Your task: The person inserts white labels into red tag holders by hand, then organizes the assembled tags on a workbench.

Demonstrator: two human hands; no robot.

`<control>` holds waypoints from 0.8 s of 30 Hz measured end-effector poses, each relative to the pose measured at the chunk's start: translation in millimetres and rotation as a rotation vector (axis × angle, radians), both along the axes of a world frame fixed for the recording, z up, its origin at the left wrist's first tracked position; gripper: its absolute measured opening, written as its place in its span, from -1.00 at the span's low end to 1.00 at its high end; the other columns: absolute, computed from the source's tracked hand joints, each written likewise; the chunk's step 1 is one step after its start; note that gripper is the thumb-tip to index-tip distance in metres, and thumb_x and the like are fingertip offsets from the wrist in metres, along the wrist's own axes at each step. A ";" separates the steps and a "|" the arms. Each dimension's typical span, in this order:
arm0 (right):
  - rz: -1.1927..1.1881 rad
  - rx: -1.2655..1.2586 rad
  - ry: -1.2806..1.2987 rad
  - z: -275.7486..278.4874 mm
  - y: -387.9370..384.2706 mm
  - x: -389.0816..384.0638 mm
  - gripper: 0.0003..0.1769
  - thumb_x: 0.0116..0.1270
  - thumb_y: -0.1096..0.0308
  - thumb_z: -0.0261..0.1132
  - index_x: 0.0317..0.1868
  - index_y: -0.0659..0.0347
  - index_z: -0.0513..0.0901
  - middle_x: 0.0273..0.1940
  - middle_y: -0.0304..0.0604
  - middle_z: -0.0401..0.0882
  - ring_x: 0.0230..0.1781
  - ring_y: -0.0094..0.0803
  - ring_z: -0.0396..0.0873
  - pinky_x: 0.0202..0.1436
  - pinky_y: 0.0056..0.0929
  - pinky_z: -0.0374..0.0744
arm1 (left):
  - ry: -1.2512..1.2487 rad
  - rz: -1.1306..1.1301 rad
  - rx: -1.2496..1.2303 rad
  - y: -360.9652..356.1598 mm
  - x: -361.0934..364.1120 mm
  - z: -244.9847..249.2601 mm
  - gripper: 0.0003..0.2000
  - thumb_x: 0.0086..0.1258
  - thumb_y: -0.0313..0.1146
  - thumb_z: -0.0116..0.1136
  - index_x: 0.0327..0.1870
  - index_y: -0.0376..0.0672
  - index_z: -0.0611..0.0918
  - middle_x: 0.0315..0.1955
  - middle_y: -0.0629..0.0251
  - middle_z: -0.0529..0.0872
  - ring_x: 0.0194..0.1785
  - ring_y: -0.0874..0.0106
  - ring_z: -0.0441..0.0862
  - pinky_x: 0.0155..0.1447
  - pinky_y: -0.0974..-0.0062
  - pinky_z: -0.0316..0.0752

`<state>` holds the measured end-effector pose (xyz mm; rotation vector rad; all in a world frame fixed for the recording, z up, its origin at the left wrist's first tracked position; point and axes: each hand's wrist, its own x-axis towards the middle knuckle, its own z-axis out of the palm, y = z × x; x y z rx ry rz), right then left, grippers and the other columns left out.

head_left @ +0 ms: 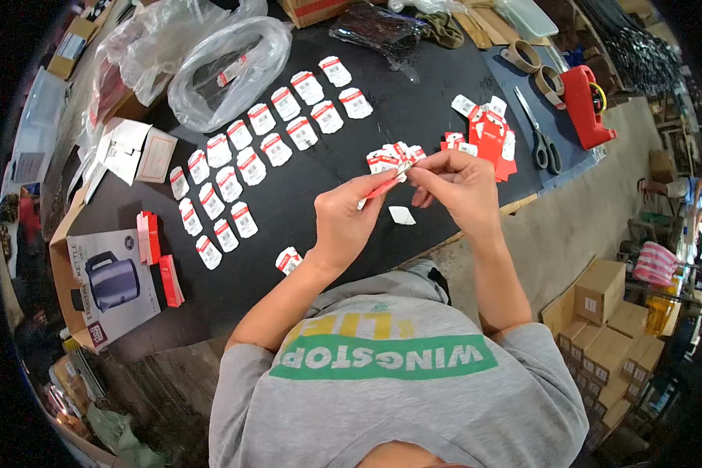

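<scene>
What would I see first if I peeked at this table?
The rows of red-and-white tags spread over the black table jump out first. In the middle, the left hand and right hand pinch one tag between them. A red tape dispenser stands at the far right.

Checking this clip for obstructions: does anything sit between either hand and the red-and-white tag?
Nothing visible does. The left hand and right hand both pinch the tag directly, above the black table.
</scene>
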<state>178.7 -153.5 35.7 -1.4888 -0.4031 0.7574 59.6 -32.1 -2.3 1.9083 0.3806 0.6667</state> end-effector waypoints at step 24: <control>-0.061 -0.246 -0.239 -49.7 -9.4 153.4 -0.73 0.35 0.30 0.24 -0.29 0.42 0.58 -0.48 -0.09 0.63 -0.61 -0.50 0.58 -0.60 -0.60 0.46 | 0.355 -0.207 -0.520 -48.0 56.1 -47.7 -0.79 0.22 -0.40 0.32 -0.21 -0.35 0.67 -0.45 0.21 0.74 -0.37 0.54 0.70 -0.35 0.56 0.57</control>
